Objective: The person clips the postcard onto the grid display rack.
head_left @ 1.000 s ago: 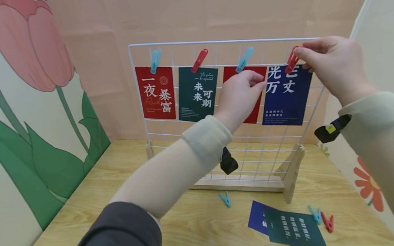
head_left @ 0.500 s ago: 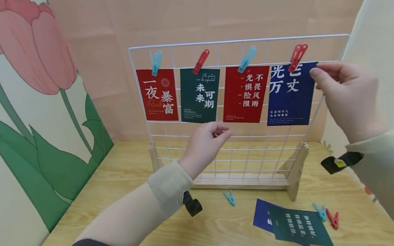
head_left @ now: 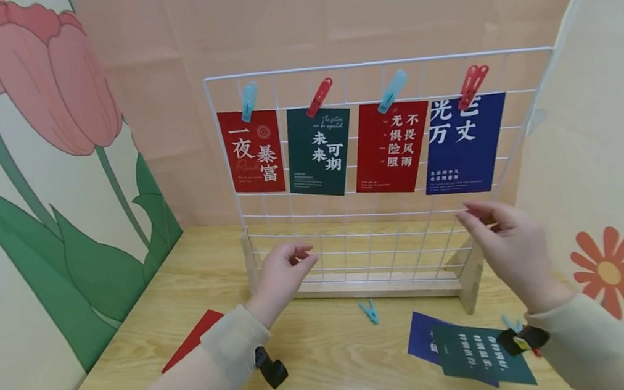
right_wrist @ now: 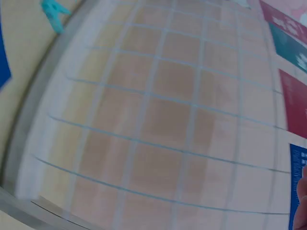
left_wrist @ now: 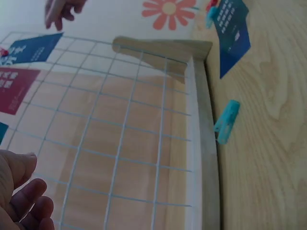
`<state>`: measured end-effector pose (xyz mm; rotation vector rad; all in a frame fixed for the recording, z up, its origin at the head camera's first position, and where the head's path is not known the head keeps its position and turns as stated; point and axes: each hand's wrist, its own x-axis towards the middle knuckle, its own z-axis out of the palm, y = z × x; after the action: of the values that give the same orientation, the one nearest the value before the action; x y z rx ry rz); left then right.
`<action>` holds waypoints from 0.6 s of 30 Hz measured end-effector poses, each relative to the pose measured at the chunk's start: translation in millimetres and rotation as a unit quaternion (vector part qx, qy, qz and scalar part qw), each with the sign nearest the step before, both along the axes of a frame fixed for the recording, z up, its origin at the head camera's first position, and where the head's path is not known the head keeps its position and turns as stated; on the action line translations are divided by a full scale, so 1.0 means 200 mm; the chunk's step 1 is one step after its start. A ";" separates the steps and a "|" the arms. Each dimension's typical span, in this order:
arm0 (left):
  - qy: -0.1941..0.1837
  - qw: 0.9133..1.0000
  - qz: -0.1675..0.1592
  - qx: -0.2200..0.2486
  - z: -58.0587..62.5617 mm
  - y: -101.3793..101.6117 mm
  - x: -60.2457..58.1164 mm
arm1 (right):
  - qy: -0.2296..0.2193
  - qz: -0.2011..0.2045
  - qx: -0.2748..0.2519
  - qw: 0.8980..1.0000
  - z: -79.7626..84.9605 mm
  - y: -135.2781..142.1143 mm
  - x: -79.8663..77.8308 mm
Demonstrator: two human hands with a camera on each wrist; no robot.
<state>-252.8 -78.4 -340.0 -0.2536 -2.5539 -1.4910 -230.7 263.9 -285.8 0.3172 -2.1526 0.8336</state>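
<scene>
Four is avoided here: several cards hang in a row on the white wire grid, each under a clothespin. From left they are a red card, a green card, another red card and a blue card. A red clothespin grips the blue one. My left hand hovers before the grid's lower left, fingers loosely curved and holding nothing. Below the blue card, my right hand is likewise empty, thumb and fingers loosely bent. In the left wrist view the left hand shows at the lower left.
On the wooden table lie a blue clothespin and, at right, a green card over blue ones. More clothespins are partly hidden by the right wrist. A red card lies behind the left forearm. Wooden feet hold up the grid.
My right hand has let go of the red clothespin, touched the blue card's edge, then dropped below it. The left hand has moved down and left, uncovering the second red card.
</scene>
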 end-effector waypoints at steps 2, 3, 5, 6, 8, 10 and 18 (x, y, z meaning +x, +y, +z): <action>0.001 1.000 0.005 0.012 -0.07 -0.04 0.00 | -0.021 -0.002 0.001 1.000 -0.08 0.00 0.01; -0.002 1.000 0.006 0.022 -0.10 -0.06 0.00 | -0.036 -0.005 0.003 0.999 -0.12 0.00 0.01; -0.007 0.999 0.015 0.033 -0.16 -0.09 0.01 | -0.059 -0.004 0.008 0.998 -0.20 0.00 0.02; -0.011 0.999 0.019 0.038 -0.19 -0.11 0.01 | -0.070 -0.005 0.012 0.997 -0.23 0.01 0.03; -0.018 0.999 0.031 0.038 -0.24 -0.15 0.02 | -0.088 -0.006 0.014 0.996 -0.30 0.03 0.03; -0.025 0.998 0.043 0.035 -0.30 -0.17 0.03 | -0.103 -0.014 0.018 0.994 -0.37 0.05 0.04; -0.074 0.995 0.069 0.018 -0.48 -0.22 0.08 | -0.222 -0.077 0.026 0.972 -0.56 0.19 0.09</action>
<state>-236.4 -121.5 -435.9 0.0388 -2.5924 -1.5560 -212.1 301.6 -397.8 -0.0175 -2.5779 0.8164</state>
